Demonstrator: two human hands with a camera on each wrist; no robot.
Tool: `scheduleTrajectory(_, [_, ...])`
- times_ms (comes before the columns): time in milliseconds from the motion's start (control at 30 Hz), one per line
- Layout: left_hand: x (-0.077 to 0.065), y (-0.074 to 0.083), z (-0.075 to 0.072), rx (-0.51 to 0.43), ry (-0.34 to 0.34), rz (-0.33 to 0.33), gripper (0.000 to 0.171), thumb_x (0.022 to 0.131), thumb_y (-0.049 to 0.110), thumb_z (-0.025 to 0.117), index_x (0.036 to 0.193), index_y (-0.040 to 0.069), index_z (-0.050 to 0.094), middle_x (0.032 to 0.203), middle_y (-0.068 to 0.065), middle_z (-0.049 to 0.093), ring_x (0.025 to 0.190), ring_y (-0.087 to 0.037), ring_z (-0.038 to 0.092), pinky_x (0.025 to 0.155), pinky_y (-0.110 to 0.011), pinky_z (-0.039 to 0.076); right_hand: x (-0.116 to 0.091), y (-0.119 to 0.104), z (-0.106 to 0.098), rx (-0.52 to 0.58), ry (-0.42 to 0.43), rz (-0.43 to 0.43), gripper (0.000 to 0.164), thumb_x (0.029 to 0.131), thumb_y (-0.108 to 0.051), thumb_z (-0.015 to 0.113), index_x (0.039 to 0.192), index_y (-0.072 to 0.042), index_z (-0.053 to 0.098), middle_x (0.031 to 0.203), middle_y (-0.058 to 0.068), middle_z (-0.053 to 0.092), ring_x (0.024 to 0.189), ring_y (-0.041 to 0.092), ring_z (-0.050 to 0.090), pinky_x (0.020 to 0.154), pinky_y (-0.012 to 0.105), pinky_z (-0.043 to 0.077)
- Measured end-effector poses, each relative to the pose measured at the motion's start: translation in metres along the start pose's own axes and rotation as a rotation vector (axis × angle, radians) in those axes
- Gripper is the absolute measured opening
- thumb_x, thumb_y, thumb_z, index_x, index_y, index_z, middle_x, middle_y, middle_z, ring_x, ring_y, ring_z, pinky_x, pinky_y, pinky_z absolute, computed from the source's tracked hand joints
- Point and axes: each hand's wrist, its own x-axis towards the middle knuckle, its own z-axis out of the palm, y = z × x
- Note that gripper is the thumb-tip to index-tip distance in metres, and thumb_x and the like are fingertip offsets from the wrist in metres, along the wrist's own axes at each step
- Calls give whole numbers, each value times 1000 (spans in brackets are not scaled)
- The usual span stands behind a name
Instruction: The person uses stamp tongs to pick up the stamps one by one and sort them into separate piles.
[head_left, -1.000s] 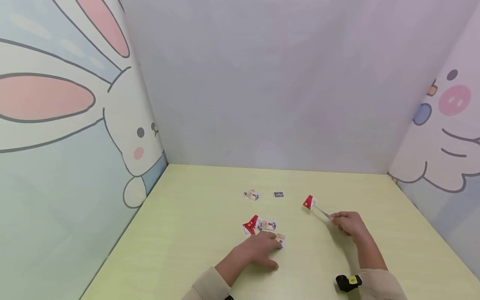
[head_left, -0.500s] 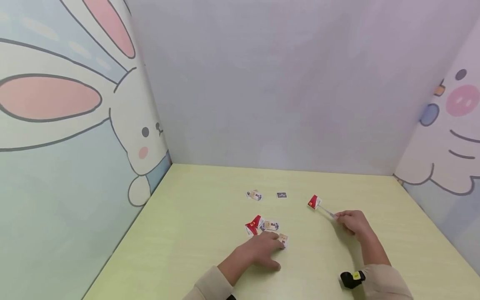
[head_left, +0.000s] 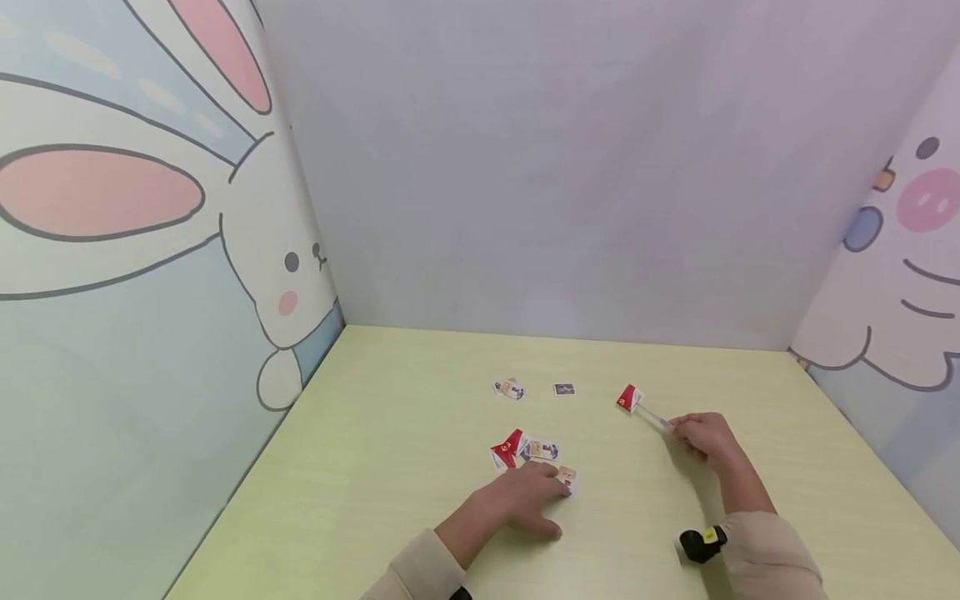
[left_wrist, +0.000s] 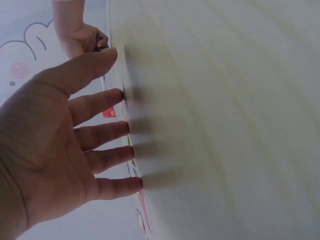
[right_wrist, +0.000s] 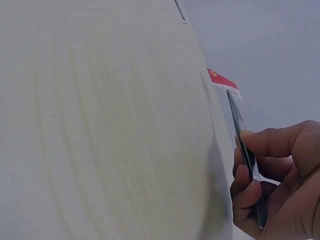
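Observation:
My right hand grips a pair of metal tweezers between thumb and fingers. A small red-and-white stamp with a yellow emblem is at the tweezers' tips, close over the table at the right. My left hand is spread palm down, its fingertips at the table surface and over part of a pale stamp. Just beyond those fingers lie red-and-white stamps, overlapping one another, and a pale printed stamp. The left wrist view shows the left fingers straight and apart.
Farther back on the pale yellow table lie a few overlapping pale stamps and one dark stamp. A grey back wall and side walls with cartoon animals enclose the table. A black wrist camera is on the right sleeve.
The head view has shifted slightly. My right hand, with the tweezers and stamp, has moved only a little. My left hand stays in place beside the stamps.

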Motion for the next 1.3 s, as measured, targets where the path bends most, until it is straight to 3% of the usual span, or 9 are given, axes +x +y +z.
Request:
scheduleTrajectory(467, [-1,-1,-3,-16,-4,34,48,78,44,71,121,25,62,129,5,50,121,-13,43,94,-29,39,19,-3,9,-26,0,18,28,78,-1,59,100,15,63,55,0,50,44,11,39,42,27,36])
scheduleTrajectory(1033, [1,-2,-1,24,-10,31,49,77,45,71,121,27,61,131,6,49,122,-15,42,94,-31,39,20,-7,17,-67,7,27,26,83,-4,58,101,14,63,56,1,50,47,12,41,44,27,36])
scheduleTrajectory(1300, [2,-1,0,42,-4,36,48,77,45,71,120,27,62,129,6,50,120,-14,43,93,-29,40,16,-9,16,-95,16,7,30,79,-4,59,102,15,61,61,4,55,48,13,44,45,28,38])
